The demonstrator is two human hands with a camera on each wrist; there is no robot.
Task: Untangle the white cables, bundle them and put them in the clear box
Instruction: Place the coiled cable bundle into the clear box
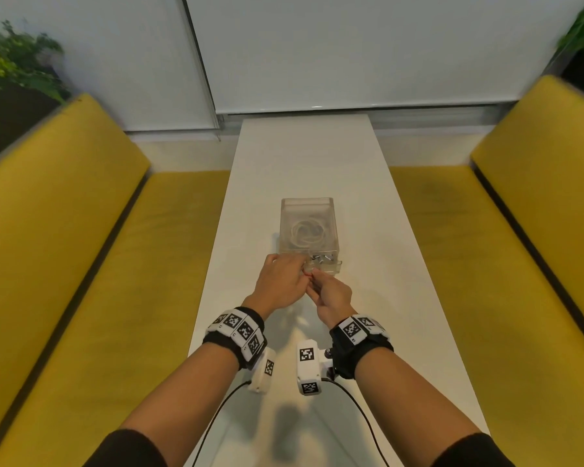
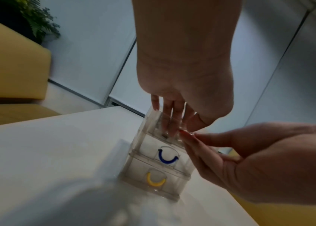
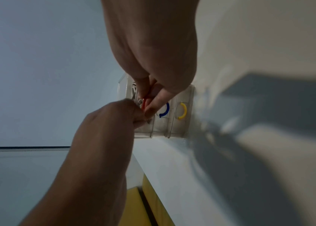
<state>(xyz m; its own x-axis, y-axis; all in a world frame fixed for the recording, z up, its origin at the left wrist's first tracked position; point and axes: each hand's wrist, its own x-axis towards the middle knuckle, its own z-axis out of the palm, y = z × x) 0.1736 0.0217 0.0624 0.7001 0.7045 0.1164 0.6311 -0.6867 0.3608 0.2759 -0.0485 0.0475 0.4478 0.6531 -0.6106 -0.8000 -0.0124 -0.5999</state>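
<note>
— White cables [image 1: 307,234], where are they?
— Coiled in loose round loops inside the top drawer of the clear box [image 1: 331,227], a see-through plastic stack of three drawers near the middle of the narrow white worktop [image 1: 378,210].
— Handles?
— Three curved ones: red [image 3: 143,104], blue [image 3: 165,110], yellow [image 3: 182,111].
— Hands?
— Left hand [image 1: 282,281] lies over the drawer's front edge, fingers [image 2: 168,113] straight. Right hand [image 1: 331,296] pinches the red handle, fingers narrow.
— Room?
— Bare worktop all round; two yellow benches [image 1: 81,264] flank it.
</note>
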